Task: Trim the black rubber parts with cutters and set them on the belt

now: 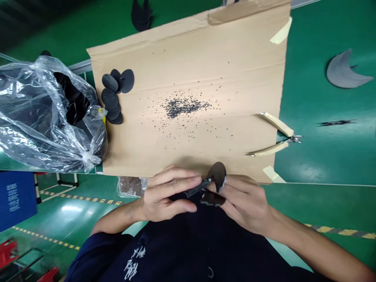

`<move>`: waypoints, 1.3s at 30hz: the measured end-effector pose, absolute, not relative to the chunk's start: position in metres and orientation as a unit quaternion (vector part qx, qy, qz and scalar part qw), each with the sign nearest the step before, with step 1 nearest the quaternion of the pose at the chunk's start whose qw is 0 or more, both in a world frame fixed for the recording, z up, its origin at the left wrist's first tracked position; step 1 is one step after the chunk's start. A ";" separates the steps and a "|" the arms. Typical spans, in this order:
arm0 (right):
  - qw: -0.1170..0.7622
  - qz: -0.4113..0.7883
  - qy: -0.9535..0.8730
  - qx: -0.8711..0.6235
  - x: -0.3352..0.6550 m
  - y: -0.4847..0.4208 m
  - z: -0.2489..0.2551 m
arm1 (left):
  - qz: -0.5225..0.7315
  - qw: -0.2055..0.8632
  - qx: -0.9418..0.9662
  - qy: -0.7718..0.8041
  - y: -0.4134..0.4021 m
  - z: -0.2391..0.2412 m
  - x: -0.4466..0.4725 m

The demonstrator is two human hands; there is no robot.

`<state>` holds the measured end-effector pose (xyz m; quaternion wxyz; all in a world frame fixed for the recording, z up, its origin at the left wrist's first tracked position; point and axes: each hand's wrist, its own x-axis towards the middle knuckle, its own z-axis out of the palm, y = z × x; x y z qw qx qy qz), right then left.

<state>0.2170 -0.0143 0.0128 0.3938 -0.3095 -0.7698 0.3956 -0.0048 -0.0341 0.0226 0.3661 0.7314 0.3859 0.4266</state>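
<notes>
My left hand (173,194) is just past the cardboard's front edge, fingers stretched toward the right and thumb below. Its fingertips rest on a narrow black plastic part (197,188). Facing it, my right hand (245,197) grips a black rounded plastic piece (217,176). A second dark, shiny portion (212,198) shows below that piece; whether the two are joined I cannot tell. The narrow part and the rounded piece meet or overlap between my hands. Beyond them, many tiny black bits (183,106) lie scattered on the cardboard sheet (243,78).
Cream-handled nippers (277,125) lie spread open over the cardboard's right edge. Several black oval discs (110,98) sit at left beside a clear plastic bag (44,117) of black parts. On the green table at right are a grey crescent piece (342,72) and a thin black strip (337,123).
</notes>
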 end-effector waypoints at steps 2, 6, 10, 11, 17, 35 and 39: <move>0.393 0.339 -0.794 -0.316 0.216 -0.013 0.013 | 0.418 0.347 0.730 0.415 -0.034 0.023 -0.001; 0.398 0.301 -0.810 -0.308 0.215 -0.012 0.015 | 0.422 0.309 0.741 0.422 -0.035 0.023 0.003; 0.396 0.287 -0.816 -0.308 0.215 -0.012 0.013 | 0.410 0.304 0.749 0.423 -0.033 0.025 0.002; 0.399 0.291 -0.813 -0.308 0.215 -0.012 0.013 | 0.404 0.309 0.753 0.417 -0.032 0.026 0.000; 0.383 0.461 -0.702 -0.385 0.211 -0.016 0.022 | 0.372 0.352 0.757 0.406 -0.023 0.027 -0.006; 0.228 0.851 -0.293 -0.372 0.201 -0.001 0.034 | 0.404 0.384 0.687 0.466 -0.026 0.020 -0.001; 0.232 0.854 -0.281 -0.370 0.200 -0.002 0.033 | 0.405 0.385 0.683 0.470 -0.027 0.020 0.000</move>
